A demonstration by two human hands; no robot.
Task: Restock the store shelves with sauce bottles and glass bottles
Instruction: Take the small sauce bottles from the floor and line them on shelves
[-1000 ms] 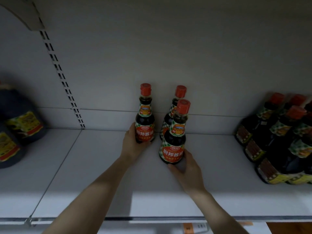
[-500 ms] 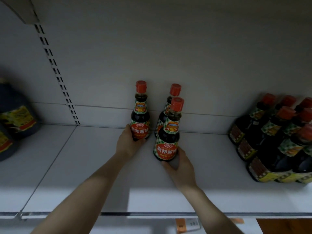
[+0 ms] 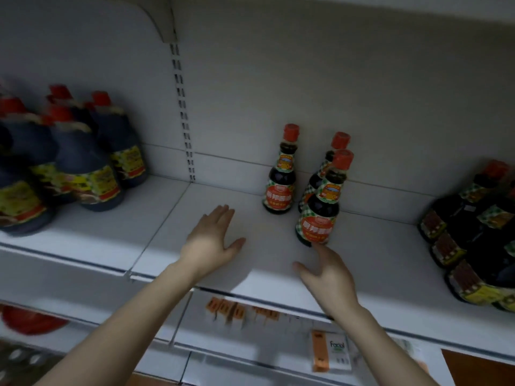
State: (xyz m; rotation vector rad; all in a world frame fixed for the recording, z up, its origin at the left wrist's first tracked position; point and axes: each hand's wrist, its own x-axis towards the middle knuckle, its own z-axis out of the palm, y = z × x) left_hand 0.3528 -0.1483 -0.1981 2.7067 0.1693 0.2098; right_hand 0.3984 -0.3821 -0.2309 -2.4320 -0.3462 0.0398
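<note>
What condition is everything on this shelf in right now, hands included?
Left sauce bottle: upright, capped, untouched.
Back sauce bottle: upright, capped, partly hidden.
Front sauce bottle: upright, capped, right fingertips near its base.
Left hand: open, holding nothing.
Right hand: open, holding nothing.
Large jugs: capped, blurred.

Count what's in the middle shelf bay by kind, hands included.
Bottles: 3, red-capped, upright
Hands: 2, left hand and right hand, both open and empty
Total: 5
</note>
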